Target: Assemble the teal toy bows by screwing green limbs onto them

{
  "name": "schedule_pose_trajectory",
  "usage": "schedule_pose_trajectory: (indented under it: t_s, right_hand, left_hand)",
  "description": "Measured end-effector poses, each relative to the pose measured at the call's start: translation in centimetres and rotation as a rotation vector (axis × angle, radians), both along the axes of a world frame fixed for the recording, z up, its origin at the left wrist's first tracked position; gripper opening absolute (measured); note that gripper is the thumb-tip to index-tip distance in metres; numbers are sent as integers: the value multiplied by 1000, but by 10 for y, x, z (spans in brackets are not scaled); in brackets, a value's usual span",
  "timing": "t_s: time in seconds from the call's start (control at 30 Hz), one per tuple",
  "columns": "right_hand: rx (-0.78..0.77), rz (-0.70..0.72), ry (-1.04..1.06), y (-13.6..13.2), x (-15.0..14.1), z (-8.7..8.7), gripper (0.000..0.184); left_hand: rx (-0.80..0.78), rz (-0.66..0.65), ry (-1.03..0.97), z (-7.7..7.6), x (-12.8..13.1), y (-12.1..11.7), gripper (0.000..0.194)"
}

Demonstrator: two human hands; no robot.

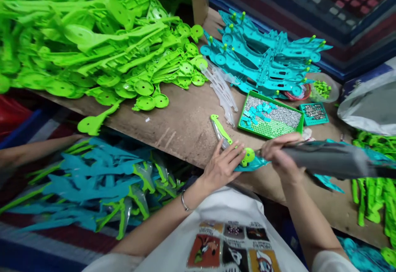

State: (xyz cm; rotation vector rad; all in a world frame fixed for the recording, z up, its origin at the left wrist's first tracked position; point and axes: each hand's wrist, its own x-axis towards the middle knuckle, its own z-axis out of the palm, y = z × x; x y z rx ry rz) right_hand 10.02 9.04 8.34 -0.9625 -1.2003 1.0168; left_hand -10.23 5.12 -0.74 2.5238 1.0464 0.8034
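Observation:
My left hand (223,161) lies over a green and teal plastic part (248,156) at the table's front edge, its fingers pressing the part down. A clear and green arm (220,129) of that part sticks out beyond my fingertips. In my right hand (283,156) is a dark grey electric screwdriver (328,158), held nearly level. Its tip points left at the round green disc of the part; whether it touches a screw is hidden. Behind them stands a green tray (270,129) of screws with small teal pieces on top.
Green plastic parts (93,45) pile up on the left, teal parts (262,57) at the back. Clear pieces (219,90) lie between. A small teal basket (314,113) holds metal bits. Another person's arm (40,150) reaches in at left above finished-looking pieces (95,173).

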Motion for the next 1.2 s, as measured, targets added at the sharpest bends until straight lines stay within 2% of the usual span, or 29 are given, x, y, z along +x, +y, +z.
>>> schedule_pose_trajectory:
  t_s: [0.1,0.17,0.27,0.37,0.53,0.83,1.0,1.1,1.2]
  right_hand:
    - [51,-282,0,33,22,-1,30]
    - [66,-399,5,55,31,-6,33]
    - [78,-448,5,75,34,-20,33]
    - [105,-460,1,84,32,-32,29]
    - [108,-475,-1,90,30,-38,29]
    - [30,-415,-39,95,30,-39,33]
    - [35,-424,-109,85,23,-18,38]
    - [15,-293,-88,66,1,1,42]
    - [-5,-94,-23,43,-30,9,38]
  left_hand:
    - [17,7,27,4,6,-5,64]
    - [47,-19,46,5,12,-8,61]
    - [69,-22,85,2,19,-12,58]
    - [96,5,120,-2,21,-14,55]
    - [103,8,136,-6,21,-14,55]
    - [85,7,62,-4,24,-12,51]
    - [93,20,43,-4,26,-12,50]
    - [98,24,23,-3,26,-11,49]
    - [82,15,-2,-2,26,-11,46]
